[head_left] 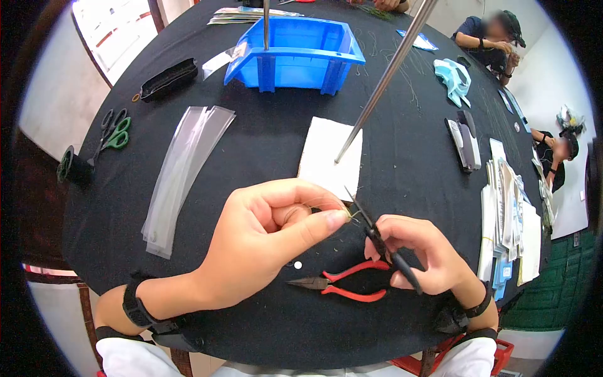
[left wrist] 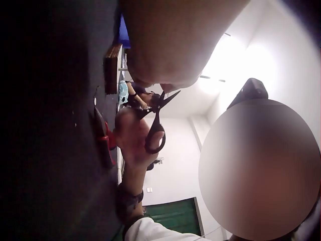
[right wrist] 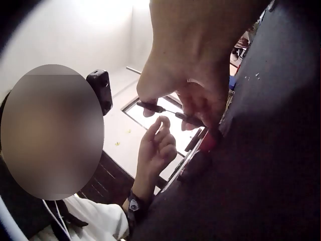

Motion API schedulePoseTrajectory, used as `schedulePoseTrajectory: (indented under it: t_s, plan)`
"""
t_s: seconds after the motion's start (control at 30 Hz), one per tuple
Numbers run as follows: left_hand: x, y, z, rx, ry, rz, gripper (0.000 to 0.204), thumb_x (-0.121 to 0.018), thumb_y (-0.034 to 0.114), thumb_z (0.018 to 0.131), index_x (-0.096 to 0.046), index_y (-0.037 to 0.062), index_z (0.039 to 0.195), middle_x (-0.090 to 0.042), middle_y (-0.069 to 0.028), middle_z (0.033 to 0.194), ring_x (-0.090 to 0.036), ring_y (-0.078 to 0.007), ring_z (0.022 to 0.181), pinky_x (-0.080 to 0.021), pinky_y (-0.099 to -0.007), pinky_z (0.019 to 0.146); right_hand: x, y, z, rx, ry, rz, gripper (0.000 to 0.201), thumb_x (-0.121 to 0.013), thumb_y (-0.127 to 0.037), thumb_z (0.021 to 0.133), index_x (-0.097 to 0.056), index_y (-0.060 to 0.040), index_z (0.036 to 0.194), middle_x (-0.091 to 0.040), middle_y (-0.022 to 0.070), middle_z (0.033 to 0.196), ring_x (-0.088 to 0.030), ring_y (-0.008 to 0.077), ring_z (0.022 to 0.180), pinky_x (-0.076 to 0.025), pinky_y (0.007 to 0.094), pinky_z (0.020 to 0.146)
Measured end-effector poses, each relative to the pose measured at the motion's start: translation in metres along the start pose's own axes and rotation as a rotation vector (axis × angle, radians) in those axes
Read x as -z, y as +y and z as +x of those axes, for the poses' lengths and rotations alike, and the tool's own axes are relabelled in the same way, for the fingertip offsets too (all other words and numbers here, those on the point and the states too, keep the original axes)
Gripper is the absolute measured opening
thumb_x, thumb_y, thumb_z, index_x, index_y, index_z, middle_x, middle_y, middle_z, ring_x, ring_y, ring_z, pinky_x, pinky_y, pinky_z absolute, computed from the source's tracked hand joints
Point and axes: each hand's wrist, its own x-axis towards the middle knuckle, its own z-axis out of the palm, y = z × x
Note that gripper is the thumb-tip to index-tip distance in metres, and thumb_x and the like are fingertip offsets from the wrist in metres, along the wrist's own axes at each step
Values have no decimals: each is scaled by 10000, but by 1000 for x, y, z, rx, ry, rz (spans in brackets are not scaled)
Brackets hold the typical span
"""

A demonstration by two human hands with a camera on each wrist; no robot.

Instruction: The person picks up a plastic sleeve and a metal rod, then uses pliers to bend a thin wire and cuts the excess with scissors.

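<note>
My left hand (head_left: 260,242) pinches a thin greenish thread (head_left: 355,215) between thumb and forefinger, and a fine loop of it shows by the curled fingers. Black scissors (head_left: 375,237) are in my right hand (head_left: 430,251), thumb and fingers at the handles. Their blades stand apart close to the left fingertips, and the left wrist view shows the scissors (left wrist: 156,123) spread too. Red-handled pliers (head_left: 336,289) lie on the black cloth (head_left: 251,333) below both hands. Just beyond the fingertips lies a white block (head_left: 323,147).
A slanting metal rod (head_left: 383,81) crosses above the block. Farther back stands a blue bin (head_left: 292,72). Clear plastic strips (head_left: 182,179), green scissors (head_left: 118,135) and a thread spool (head_left: 76,164) lie left. On the right are a stapler (head_left: 465,141) and stacked packets (head_left: 502,213).
</note>
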Motion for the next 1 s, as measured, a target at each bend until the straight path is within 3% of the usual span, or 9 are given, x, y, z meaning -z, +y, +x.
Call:
schedulePoseTrajectory:
  t_s: [0.53, 0.63, 0.73, 0.83, 1.0]
  plan:
    - [-2, -2, 1, 68, 17, -34, 117, -577, 47, 835, -582, -36, 917, -393, 62, 503, -271, -6, 406, -170, -200, 377, -3, 1, 2, 17, 31, -116, 310, -732, -131, 674, -556, 0, 894, -477, 46, 705, -439, 114, 523, -351, 247, 475]
    - [-3, -1, 1, 84, 25, -48, 112, -578, 49, 836, -583, -32, 914, -388, 64, 502, -267, -6, 407, -171, -200, 378, -1, -3, 2, -58, -16, -119, 310, -716, -97, 662, -577, 21, 913, -563, 77, 845, -529, 103, 650, -417, 199, 530]
    - [-3, -3, 1, 87, 24, -57, 114, -578, 52, 838, -584, -31, 916, -387, 65, 503, -265, -5, 409, -172, -199, 378, -2, -3, 2, -61, -8, -125, 304, -716, -100, 663, -579, 19, 907, -563, 74, 842, -522, 95, 637, -413, 197, 526]
    - [-2, -3, 1, 89, 25, -64, 115, -579, 55, 840, -585, -30, 918, -388, 66, 505, -265, -6, 412, -174, -198, 379, -5, -1, 3, -6, 34, -145, 297, -734, -141, 681, -558, 0, 875, -471, 46, 685, -433, 122, 514, -335, 250, 466]
    - [-2, -4, 0, 100, 33, -68, 113, -579, 57, 844, -587, -27, 918, -394, 67, 515, -266, -7, 419, -174, -196, 381, -7, -1, 2, -25, 48, -176, 280, -725, -143, 688, -550, 0, 853, -477, 50, 687, -428, 120, 507, -331, 252, 461]
